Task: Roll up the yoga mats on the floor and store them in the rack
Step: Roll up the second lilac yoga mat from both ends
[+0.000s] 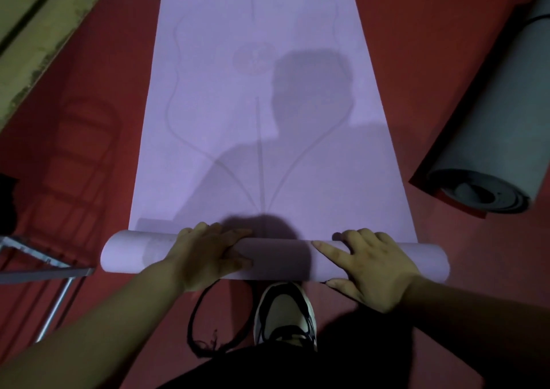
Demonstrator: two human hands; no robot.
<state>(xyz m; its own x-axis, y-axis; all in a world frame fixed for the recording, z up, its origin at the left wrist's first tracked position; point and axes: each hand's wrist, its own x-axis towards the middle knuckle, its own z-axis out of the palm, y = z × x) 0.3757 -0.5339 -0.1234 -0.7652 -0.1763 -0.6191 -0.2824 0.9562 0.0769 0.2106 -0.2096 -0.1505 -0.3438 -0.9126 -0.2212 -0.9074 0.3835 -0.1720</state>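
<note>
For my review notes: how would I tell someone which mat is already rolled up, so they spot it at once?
Start from the long purple mat spread down the middle of the red floor. To its right, apart from it, lies the grey mat at a slant. It alone is grey and rolled into a tube, its spiral end showing.

Your white-and-black shoe (284,308) stands on the red floor (416,46), with a black cord (190,326) looped just left of it. A worn yellowish wall (29,31) runs along your far left.
</note>
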